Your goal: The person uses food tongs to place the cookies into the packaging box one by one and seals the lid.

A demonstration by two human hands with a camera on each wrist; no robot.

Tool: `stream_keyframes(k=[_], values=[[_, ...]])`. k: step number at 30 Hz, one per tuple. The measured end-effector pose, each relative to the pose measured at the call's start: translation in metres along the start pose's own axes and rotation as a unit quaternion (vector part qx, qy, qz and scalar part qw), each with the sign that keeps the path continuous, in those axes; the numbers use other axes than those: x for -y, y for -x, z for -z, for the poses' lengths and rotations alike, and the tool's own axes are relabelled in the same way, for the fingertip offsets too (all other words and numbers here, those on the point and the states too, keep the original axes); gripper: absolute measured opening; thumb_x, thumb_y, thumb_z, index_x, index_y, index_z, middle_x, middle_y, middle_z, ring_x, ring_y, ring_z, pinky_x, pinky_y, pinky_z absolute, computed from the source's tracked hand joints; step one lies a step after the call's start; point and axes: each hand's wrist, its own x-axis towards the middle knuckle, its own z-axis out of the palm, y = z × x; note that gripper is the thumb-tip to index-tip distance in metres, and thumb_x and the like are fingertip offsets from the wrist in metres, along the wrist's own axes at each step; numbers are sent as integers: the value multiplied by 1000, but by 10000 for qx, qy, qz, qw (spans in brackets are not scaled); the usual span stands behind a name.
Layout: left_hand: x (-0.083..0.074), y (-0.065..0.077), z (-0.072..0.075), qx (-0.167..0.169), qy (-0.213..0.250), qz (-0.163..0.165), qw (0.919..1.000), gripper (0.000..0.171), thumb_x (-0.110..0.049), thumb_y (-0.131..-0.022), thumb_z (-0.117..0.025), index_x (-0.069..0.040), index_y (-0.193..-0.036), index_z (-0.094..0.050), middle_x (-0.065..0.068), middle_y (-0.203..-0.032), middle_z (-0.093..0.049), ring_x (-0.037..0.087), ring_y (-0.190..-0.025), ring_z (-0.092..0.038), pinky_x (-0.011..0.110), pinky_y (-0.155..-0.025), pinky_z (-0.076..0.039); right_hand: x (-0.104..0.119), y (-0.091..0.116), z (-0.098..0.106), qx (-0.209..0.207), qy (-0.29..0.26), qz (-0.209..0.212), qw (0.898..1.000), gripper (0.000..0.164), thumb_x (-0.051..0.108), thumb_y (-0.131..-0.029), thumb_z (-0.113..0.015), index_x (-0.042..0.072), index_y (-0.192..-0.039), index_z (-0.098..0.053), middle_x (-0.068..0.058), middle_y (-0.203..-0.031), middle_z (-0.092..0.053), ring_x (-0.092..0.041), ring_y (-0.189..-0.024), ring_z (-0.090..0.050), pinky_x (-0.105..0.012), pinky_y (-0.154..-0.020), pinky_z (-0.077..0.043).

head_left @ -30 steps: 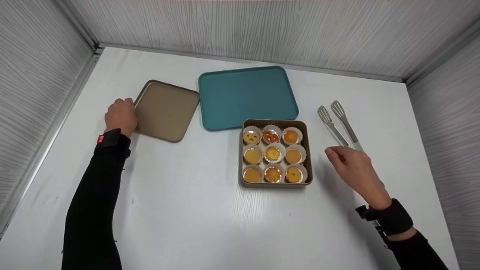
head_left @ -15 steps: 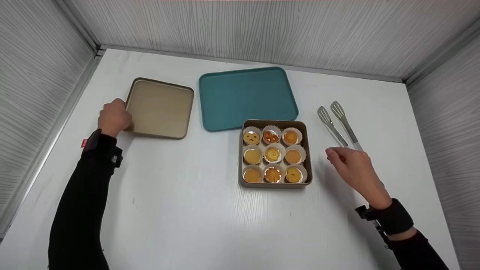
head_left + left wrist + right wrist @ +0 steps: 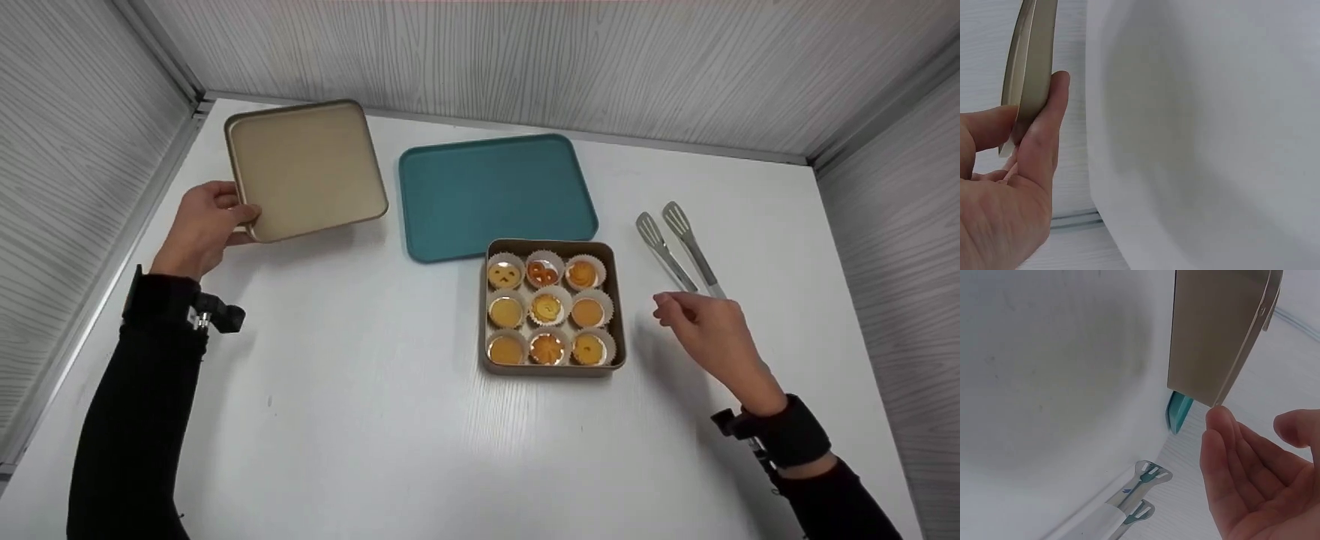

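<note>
My left hand [image 3: 202,229] pinches the left edge of a square gold-brown tin lid [image 3: 304,169], thumb on its inner side and fingers beneath. The lid is raised off the table and tilted, its hollow side facing me; the left wrist view shows its rim [image 3: 1041,62] between thumb and fingers. To the right stands the matching square tin [image 3: 553,370], full of small baked treats [image 3: 546,307] in pale paper cups, in rows. Just right of the tin hovers my right hand [image 3: 712,337], fingers loosely bent and holding nothing; thumb and fingertips are apart in the right wrist view.
Behind the tin lies a teal rectangular tray [image 3: 495,195], its front edge close against the tin. Slotted metal tongs [image 3: 697,259] lie beyond my right hand, their handle end hidden by it. Grey wood-grain panels [image 3: 480,60] border the white table [image 3: 360,420].
My left hand has lifted the lid off the table, moved it left and back, and tilted it up. The right hand, tin, tray and tongs have stayed in place.
</note>
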Motion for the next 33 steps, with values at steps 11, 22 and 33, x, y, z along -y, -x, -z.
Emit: stream_keyframes(k=[11, 22, 33], values=[[-22, 5, -61, 75, -83, -808, 9967, 43, 0, -105, -52, -1, -145, -37, 15, -141, -50, 25, -117, -63, 27, -76, -62, 4, -4, 3, 85, -138, -158, 9997, 27, 14, -105, -57, 2, -107, -81, -1, -81, -77, -14, -73, -70, -13, -57, -44], [-31, 27, -135, 113, -452, -2398, 9697, 32, 0, -101, -56, -1, -133, -49, 15, -137, -63, 29, -116, -68, 33, -86, -61, 10, -10, 1, 232, -366, -117, 9990, 30, 12, -106, -52, 2, -108, -80, -1, -82, -77, -25, -76, -73, -13, -58, -46], [-27, 51, -189, 27, -1119, -4476, 8872, 26, 6, -100, -57, 3, -126, -55, 16, -112, -69, 22, -98, -73, 32, -76, -63, 20, -11, -2, 172, -473, 3, 9987, 29, 17, -108, -54, 5, -112, -80, 1, -86, -78, -18, -79, -74, -12, -61, -47]])
